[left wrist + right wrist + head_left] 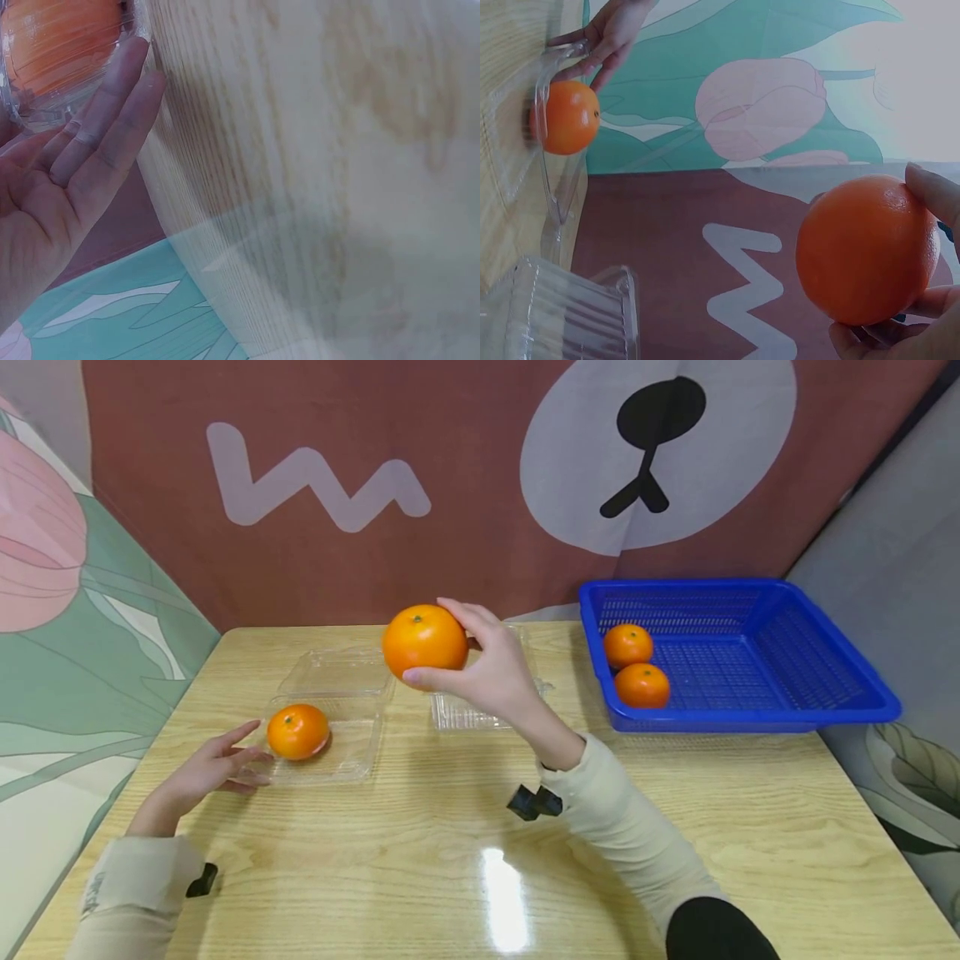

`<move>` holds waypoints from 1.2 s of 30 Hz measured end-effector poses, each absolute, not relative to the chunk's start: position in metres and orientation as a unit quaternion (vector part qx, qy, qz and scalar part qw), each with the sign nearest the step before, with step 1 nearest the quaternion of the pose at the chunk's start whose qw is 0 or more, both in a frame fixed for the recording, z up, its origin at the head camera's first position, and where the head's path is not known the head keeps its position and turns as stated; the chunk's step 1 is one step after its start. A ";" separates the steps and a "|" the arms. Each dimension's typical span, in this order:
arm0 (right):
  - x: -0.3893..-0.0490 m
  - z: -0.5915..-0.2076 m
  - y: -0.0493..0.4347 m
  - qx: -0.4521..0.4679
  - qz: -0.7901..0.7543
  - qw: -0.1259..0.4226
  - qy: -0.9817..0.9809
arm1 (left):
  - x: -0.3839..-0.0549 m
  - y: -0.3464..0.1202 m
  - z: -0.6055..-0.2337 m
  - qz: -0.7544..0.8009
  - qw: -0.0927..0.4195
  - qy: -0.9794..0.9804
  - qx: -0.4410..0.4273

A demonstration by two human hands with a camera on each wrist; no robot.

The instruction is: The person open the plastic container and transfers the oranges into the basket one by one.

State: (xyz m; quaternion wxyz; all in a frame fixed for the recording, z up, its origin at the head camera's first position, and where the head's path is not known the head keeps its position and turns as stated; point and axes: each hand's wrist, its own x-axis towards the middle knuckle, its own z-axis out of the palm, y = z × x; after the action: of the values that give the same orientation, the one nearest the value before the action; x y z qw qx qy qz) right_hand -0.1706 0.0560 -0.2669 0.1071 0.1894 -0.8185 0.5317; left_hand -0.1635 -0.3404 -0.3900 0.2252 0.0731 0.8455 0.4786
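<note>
In the head view my right hand (491, 664) grips an orange (424, 646) between thumb and fingers, raised above the table. The right wrist view shows this same orange (866, 251) close up. At the left, a clear plastic clamshell box (352, 760) lies with its lid up, and a second orange (298, 732) sits in its left part. My left hand (206, 772) is by the left side of that box, its fingers extended. In the left wrist view these straight fingers (112, 127) are at the box wall; whether they touch it I cannot tell.
Another clear plastic box (465, 714) stands behind my right hand, partly hidden by it. At the back right is a blue basket (750, 718) with two oranges (642, 685) at its left end. A printed cloth (480, 560) hangs behind the wooden table (420, 860).
</note>
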 end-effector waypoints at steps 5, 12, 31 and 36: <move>-0.172 -0.266 0.066 0.192 0.533 0.121 -0.815 | -0.162 -0.339 -0.390 0.481 0.224 0.845 0.068; -0.172 -0.264 0.081 0.175 0.530 0.133 -0.819 | -0.162 -0.341 -0.391 0.483 0.226 0.844 0.061; -0.180 -0.265 0.115 0.140 0.507 0.172 -0.833 | -0.161 -0.340 -0.390 0.481 0.224 0.845 0.064; -0.182 -0.266 0.123 0.128 0.502 0.176 -0.837 | -0.162 -0.341 -0.391 0.484 0.225 0.843 0.065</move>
State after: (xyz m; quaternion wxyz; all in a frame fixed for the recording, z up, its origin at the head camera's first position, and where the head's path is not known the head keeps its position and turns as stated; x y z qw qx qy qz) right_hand -0.1824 0.1234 -0.2661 0.1764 0.1284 -0.8371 0.5017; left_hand -0.1616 -0.3408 -0.3911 0.2248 0.0652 0.8432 0.4840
